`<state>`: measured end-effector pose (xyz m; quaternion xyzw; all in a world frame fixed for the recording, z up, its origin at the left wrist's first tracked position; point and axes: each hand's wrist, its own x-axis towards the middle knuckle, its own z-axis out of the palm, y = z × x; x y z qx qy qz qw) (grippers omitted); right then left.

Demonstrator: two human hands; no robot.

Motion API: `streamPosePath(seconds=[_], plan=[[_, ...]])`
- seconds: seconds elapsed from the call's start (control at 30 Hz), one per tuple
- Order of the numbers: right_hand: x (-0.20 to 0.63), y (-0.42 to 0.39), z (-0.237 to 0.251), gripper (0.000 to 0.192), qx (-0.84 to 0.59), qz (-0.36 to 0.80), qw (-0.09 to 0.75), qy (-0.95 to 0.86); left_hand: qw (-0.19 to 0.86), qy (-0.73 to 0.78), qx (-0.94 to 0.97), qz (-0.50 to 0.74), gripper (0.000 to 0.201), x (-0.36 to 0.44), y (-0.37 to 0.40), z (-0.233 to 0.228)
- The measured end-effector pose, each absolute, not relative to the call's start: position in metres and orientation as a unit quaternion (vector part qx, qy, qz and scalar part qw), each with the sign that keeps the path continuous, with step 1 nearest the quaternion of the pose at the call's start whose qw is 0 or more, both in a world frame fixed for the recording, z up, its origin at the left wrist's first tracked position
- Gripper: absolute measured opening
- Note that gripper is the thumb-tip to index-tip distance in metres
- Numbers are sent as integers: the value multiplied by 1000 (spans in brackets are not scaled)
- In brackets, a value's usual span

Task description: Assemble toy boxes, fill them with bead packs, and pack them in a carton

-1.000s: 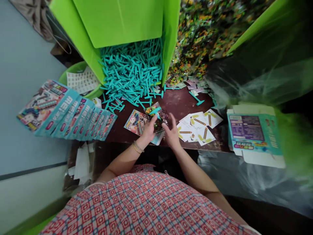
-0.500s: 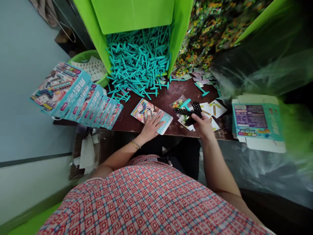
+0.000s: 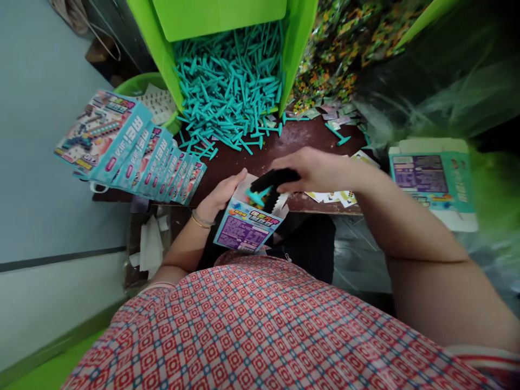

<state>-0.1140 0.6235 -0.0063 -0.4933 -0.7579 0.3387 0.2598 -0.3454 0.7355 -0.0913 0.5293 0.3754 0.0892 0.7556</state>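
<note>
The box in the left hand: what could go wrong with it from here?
The black piece in the right hand might catch on the rim of the box. The turquoise piece at the opening could get squeezed or slip out. Only the left hand appears to hold the box, so it may tilt.

Red diamond-patterned shirt (image 3: 260,325) dotted with blue, striped sleeve trim (image 3: 487,354), gold-toned left-wrist bangles (image 3: 202,222), black trousers (image 3: 317,252)

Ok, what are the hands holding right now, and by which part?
The left hand holds the open box by its side near the opening; the right hand grips black pieces near their upper end.
</note>
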Motion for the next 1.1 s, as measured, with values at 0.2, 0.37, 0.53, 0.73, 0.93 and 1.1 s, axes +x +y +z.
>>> streamPosePath(seconds=[0.2, 0.37, 0.53, 0.73, 0.93, 1.1], plan=[[-163, 627, -48, 41, -525, 235, 297, -763, 778, 423, 436, 161, 50, -364, 744, -113], [-194, 623, -75, 34, -557, 210, 270, -757, 770, 420, 429, 215, 45, -373, 736, -122], [-205, 630, -79, 30, -494, 292, 328, -751, 728, 419, 470, 272, 43, -366, 726, -132], [-188, 608, -106, 31, -558, 297, 460, -624, 700, 443, 457, 324, 55, -379, 708, -156], [-205, 585, -176, 54, -514, 610, 561, -222, 754, 419, 425, 273, 48, -402, 682, -163], [-192, 596, -180, 33, -553, 500, 551, -375, 758, 421, 441, 232, 34, -400, 684, -161]])
